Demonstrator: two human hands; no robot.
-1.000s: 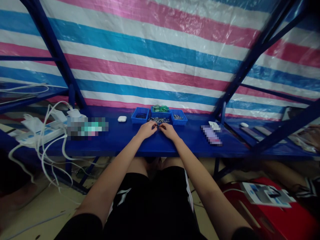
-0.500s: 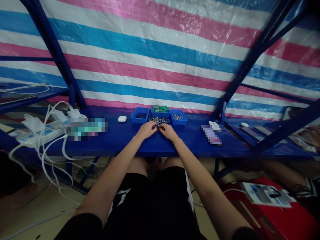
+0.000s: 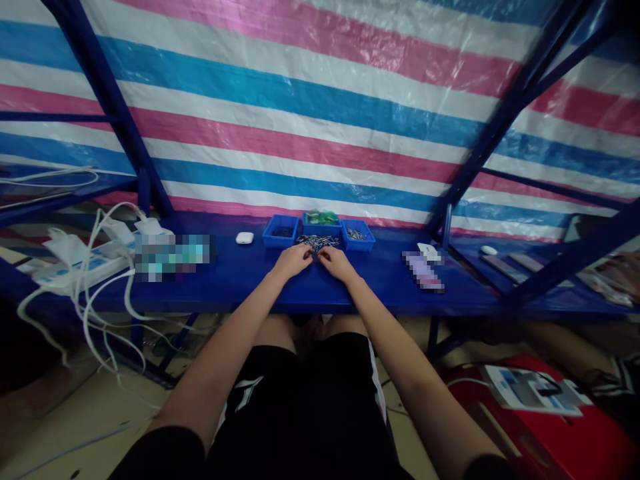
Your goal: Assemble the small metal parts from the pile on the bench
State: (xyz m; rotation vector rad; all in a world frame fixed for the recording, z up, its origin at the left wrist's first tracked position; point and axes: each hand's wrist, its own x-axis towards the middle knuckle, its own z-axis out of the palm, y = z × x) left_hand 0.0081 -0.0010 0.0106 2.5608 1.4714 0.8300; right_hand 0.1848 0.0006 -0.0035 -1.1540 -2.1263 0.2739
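My left hand (image 3: 295, 260) and my right hand (image 3: 335, 261) rest close together on the blue table, fingertips almost meeting. Both have their fingers curled in a pinch; anything between them is too small to make out. Just beyond the fingertips lies a heap of thin, shiny metal pieces (image 3: 319, 241), partly hidden by my fingers. Behind it stand three blue bins: the left bin (image 3: 273, 241) with dark pieces, the middle bin (image 3: 330, 228) with green plastic-wrapped contents (image 3: 321, 217), and the right bin (image 3: 367, 245) with small silvery pieces (image 3: 357, 235).
A white earphone case (image 3: 245, 238) lies left of the bins. Further left are a white power strip (image 3: 87, 268) and tangled cables. A blurred purple item (image 3: 423, 270) lies to the right. Blue frame bars slant up at both sides. A red stool (image 3: 560, 440) stands at lower right.
Both hands stay in nearly the same spot by the heap, with only slight finger movement. The bins and the other things on the table have not moved.
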